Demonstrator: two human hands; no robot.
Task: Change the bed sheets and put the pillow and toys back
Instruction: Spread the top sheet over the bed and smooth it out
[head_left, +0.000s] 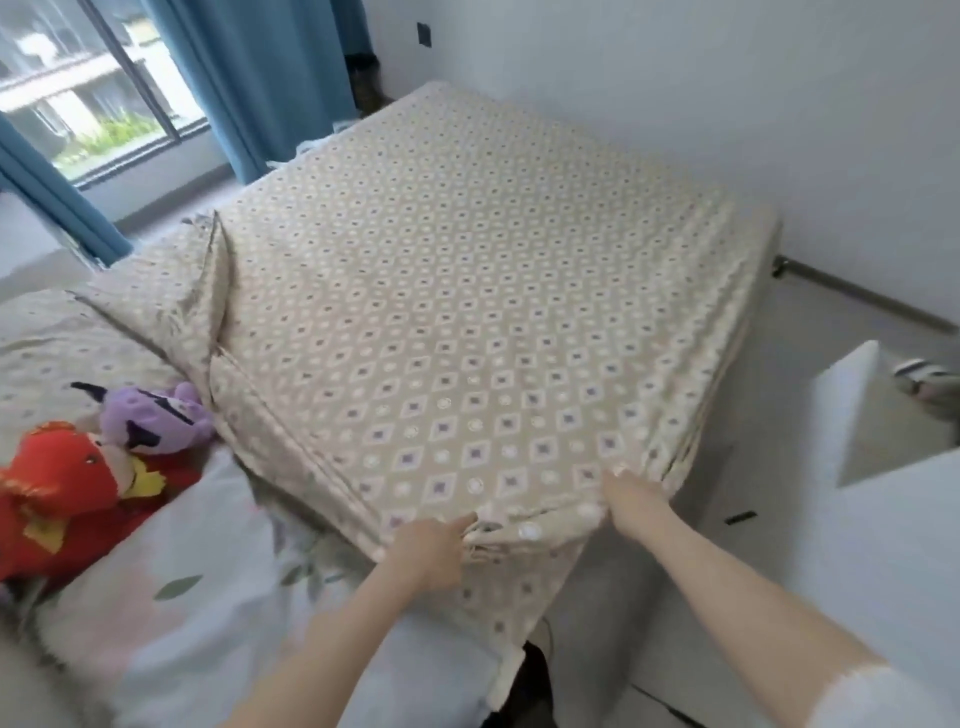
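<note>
The left hand (431, 551) and right hand (631, 501) each grip bunched folds of the patterned sheet (467, 312) at its near corner.

Matt woven cloth sheet (467, 312); fuzzy plush toys (62, 483).

fingertips of the left hand (426, 551) and right hand (631, 501) are buried in the bunched edge of the patterned sheet (467, 312) at the near corner, and the sheet hides the whole mattress. red plush toy (57, 499) is clipped by the left edge and covers part of the purple plush toy (150, 415); a shoe (922, 376) is cut by the right edge. dark shape (366, 78) past the far bed corner is too blurred to identify, same for the small dark item (740, 518) on the floor
</note>
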